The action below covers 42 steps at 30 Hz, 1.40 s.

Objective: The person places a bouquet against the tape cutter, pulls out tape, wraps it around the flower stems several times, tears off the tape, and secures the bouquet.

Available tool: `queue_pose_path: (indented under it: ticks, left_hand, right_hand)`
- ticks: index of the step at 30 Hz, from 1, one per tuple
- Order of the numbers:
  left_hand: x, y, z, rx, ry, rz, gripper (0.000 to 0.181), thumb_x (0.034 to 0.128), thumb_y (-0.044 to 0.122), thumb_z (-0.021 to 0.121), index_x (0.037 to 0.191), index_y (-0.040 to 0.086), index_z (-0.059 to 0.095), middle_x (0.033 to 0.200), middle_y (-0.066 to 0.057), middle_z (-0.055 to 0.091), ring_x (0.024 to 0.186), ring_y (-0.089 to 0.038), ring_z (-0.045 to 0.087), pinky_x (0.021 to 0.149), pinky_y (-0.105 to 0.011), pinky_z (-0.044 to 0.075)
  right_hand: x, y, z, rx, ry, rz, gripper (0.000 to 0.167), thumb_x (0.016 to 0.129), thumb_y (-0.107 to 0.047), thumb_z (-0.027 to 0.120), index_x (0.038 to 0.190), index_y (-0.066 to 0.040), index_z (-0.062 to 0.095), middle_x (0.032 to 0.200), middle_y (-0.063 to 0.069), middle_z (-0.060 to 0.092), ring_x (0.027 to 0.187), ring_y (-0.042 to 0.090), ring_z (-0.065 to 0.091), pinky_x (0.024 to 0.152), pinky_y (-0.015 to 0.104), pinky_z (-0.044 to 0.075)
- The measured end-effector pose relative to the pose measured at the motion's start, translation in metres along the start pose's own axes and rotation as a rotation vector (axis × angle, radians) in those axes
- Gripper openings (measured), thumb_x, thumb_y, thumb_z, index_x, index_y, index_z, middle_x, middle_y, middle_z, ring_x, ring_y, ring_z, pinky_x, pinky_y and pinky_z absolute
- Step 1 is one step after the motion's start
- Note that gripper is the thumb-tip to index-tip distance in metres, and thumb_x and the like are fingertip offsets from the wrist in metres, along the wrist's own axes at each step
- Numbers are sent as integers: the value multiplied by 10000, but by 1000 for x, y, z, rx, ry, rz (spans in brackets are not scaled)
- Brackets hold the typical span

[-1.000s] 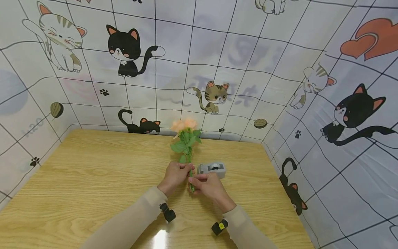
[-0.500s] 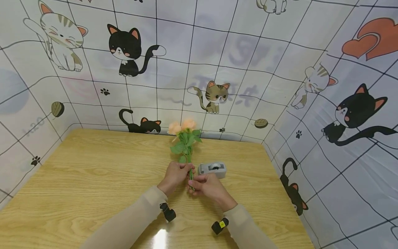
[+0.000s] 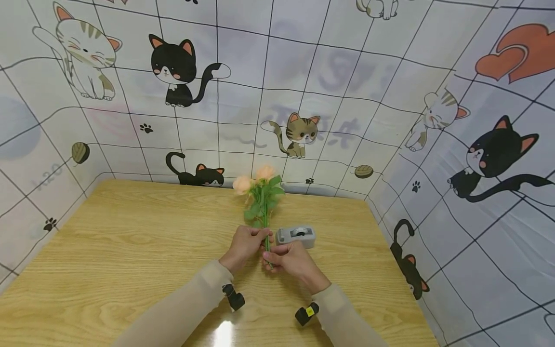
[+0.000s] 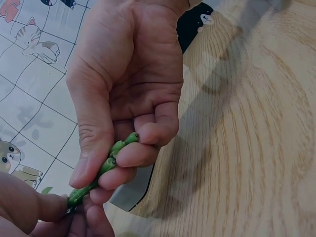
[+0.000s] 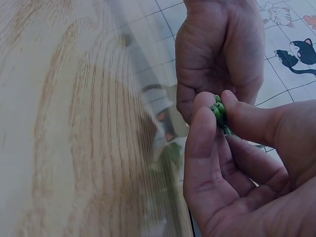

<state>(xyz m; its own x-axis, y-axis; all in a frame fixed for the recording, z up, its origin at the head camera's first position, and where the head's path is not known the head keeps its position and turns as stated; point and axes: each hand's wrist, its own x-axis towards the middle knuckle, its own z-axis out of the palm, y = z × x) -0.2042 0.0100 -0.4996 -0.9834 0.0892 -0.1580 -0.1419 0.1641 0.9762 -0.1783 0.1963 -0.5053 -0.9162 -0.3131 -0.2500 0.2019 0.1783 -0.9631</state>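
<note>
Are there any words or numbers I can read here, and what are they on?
None that I can read.
Wall: faint letter-like marks, too blurred to read.
Black wrist camera: any writing on its yellow patch is too small to read.
Flowers and tape dispenser: no readable writing.

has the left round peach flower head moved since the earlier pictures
Yes: in the head view, the left peach flower head sits lower and farther left, nearer the crouching black cat printed on the white backdrop.
</note>
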Motion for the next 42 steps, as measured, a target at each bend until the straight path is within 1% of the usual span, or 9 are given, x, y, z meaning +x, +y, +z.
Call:
queue_pose_path:
  ticks: [4,7,13,17,21,25,32,38,42]
  left_hand:
    - [-1,-2,-2,-7,-3,30,355,1189,265,715,1099,-26,899,928,-120,873,781,-162,708,805,-261,549]
    - [-1,-4,-5,-25,-4,39,379,1183,281,730,1069,-40,896,887,-100,861,765,-148,731,811,-274,587]
    - [1,-4,-7,-40,-24,3,362,1159,301,774,1085,-29,902,832,-34,845,764,-156,775,856,-331,644]
    - [2,-3,-6,-40,-27,-21,315,1140,291,802,1106,-2,914,870,-28,868,811,-171,814,944,-390,669]
    - [4,-1,-5,-40,-22,-41,305,1142,284,799,1122,3,915,916,-43,885,830,-142,828,976,-416,690]
    - [5,1,-3,-23,-20,-46,301,1154,257,779,1118,-11,911,935,-78,890,794,-86,810,921,-381,701]
    - [6,2,1,15,-29,-37,285,1168,205,748,1107,-20,912,1002,-135,896,726,-40,775,822,-314,694]
    - [9,1,1,40,-29,-32,298,1171,213,742,1068,-1,922,988,-117,899,741,-70,792,826,-307,680]
    - [10,0,0,52,-29,-28,299,1169,217,743,1080,-4,923,1032,-143,904,742,-59,793,801,-287,669]
  right_hand:
    - [-2,-3,1,-19,13,6,298,1110,-119,818,1283,123,831,965,127,888,799,88,799,728,225,662]
    - [-5,-6,2,-38,29,1,292,1100,-129,834,1261,114,842,967,157,885,778,96,796,713,226,655]
    - [-9,-8,6,-115,83,-36,223,1082,-113,853,1189,82,877,988,229,884,756,102,795,689,225,655]
    - [-10,-8,9,-215,124,-62,170,1071,-130,871,1099,34,909,963,202,889,728,106,791,675,236,657]
    - [-9,-6,10,-284,150,-79,162,1064,-152,883,1041,5,919,941,170,892,735,160,827,677,264,666]
    - [-7,-3,10,-330,163,-106,158,1056,-149,890,1002,-4,921,919,163,889,747,212,849,659,244,643]
    - [-7,-4,11,-401,197,-116,162,1039,-166,911,936,-41,915,849,121,875,714,195,826,601,228,577]
    - [-8,-5,11,-398,186,-98,180,1035,-192,920,941,-40,896,869,113,885,748,215,860,644,282,651]
    - [-7,-3,6,-383,143,-106,183,1069,-212,882,1038,-33,906,941,119,896,751,196,848,693,327,695]
